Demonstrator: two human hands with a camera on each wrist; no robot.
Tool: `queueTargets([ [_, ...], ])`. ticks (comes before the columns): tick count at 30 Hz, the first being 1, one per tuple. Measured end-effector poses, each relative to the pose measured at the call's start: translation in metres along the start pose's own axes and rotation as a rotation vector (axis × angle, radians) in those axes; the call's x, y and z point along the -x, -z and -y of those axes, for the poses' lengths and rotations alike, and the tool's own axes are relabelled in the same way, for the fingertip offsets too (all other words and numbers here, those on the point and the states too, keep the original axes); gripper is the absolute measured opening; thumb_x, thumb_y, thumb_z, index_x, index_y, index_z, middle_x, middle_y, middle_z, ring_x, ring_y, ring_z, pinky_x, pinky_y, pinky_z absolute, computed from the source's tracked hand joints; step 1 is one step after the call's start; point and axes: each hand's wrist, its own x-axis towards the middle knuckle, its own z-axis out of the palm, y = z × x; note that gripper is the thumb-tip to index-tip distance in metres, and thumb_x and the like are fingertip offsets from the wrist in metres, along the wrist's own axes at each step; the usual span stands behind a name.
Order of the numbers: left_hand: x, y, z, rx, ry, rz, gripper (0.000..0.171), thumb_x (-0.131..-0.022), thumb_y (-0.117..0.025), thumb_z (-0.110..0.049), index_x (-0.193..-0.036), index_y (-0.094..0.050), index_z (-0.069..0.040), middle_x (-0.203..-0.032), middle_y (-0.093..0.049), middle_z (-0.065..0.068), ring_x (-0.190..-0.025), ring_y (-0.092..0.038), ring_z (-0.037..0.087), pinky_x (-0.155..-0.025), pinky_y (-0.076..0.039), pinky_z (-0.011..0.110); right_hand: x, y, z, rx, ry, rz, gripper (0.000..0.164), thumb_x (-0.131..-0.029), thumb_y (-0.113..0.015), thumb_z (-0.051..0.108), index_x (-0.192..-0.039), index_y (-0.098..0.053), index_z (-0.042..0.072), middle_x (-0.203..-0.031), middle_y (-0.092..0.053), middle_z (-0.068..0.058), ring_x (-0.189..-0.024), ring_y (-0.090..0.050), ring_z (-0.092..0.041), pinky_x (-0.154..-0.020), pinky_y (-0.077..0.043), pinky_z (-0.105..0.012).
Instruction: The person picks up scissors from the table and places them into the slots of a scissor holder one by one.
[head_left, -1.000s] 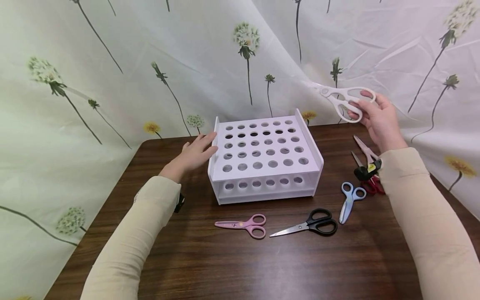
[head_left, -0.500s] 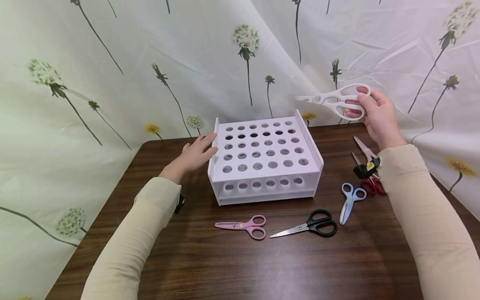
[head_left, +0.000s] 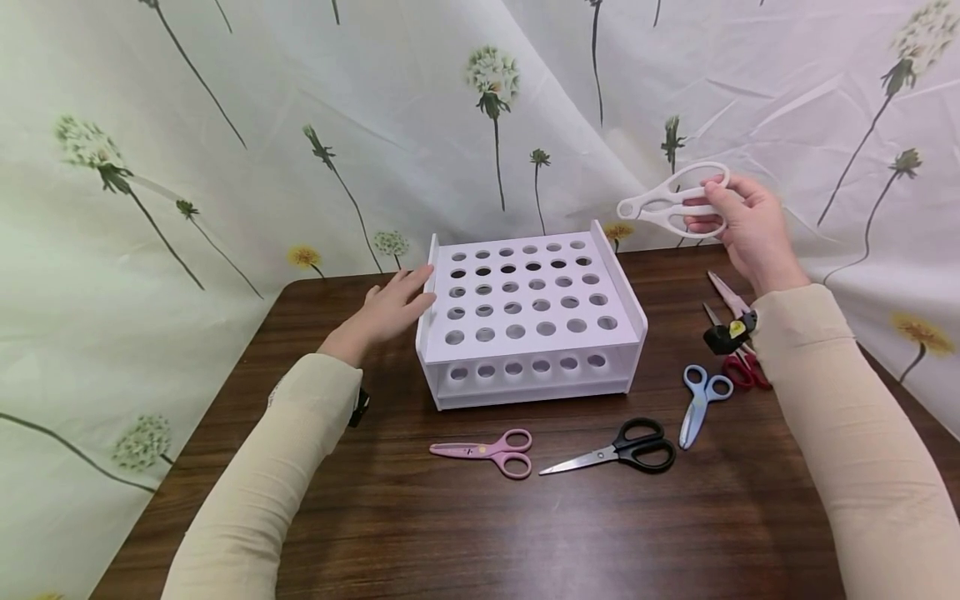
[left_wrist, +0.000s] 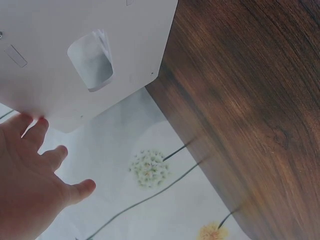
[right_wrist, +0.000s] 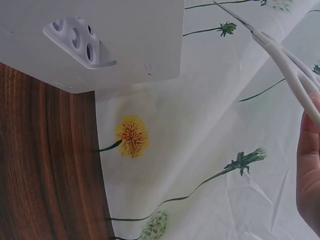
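My right hand (head_left: 756,233) holds a pair of white scissors (head_left: 637,205) by the finger loops, raised above the table behind the right side of a white rack (head_left: 523,297). The scissors' blades point left and blend into the pale cloth in the head view; the right wrist view shows the narrow dark blade (right_wrist: 235,14). My left hand (head_left: 386,307) has its fingers spread, fingertips at the rack's left wall. From the left wrist, that wall shows a rectangular cut-out, with the fingertips at its edge. Round holes in rows cover the rack's top and lower shelf.
Pink scissors (head_left: 483,450) and black-handled scissors (head_left: 622,451) lie in front of the rack. Light blue scissors (head_left: 697,408) lie to its right, near red-handled scissors (head_left: 738,372) and a pale pink pair (head_left: 723,292) partly behind the right wrist. A flowered cloth (head_left: 360,100) hangs behind.
My right hand has shifted slightly left and up with the white scissors, which have turned so their blades no longer stand out. The left hand and rack have stayed put.
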Motion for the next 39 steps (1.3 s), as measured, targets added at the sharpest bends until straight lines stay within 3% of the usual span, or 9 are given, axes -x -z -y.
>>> queueTargets([
  [17,0.0,0.001,0.002,0.004,-0.004,0.007,0.057,-0.099,-0.031,-0.039,-0.149,-0.016,-0.016,-0.152,-0.015,0.004,-0.138,-0.002,0.025,-0.103,0.002,0.058,0.0,-0.013,-0.001,0.085,0.031,-0.014,0.008,-0.087,-0.06,-0.002,-0.094,-0.065,-0.004,-0.076,-0.066,-0.015,-0.055,-0.062,-0.019,-0.052,-0.052,-0.025],
  [32,0.0,0.001,0.003,0.007,-0.008,0.01,0.058,-0.099,-0.032,-0.039,-0.149,-0.016,-0.016,-0.152,-0.015,0.004,-0.138,-0.002,0.026,-0.103,0.002,0.058,-0.007,-0.027,0.001,0.254,0.056,-0.074,0.007,-0.085,-0.063,-0.001,-0.086,-0.07,-0.001,-0.066,-0.065,-0.01,-0.047,-0.057,-0.014,-0.047,-0.048,-0.022],
  [39,0.0,0.001,0.003,0.001,-0.008,-0.006,0.057,-0.099,-0.033,-0.039,-0.149,-0.018,-0.016,-0.151,-0.018,0.005,-0.138,-0.004,0.026,-0.103,0.001,0.058,-0.01,-0.031,0.002,0.337,0.058,-0.085,0.008,-0.083,-0.066,0.002,-0.089,-0.069,-0.003,-0.065,-0.065,-0.008,-0.045,-0.056,-0.013,-0.046,-0.048,-0.02],
])
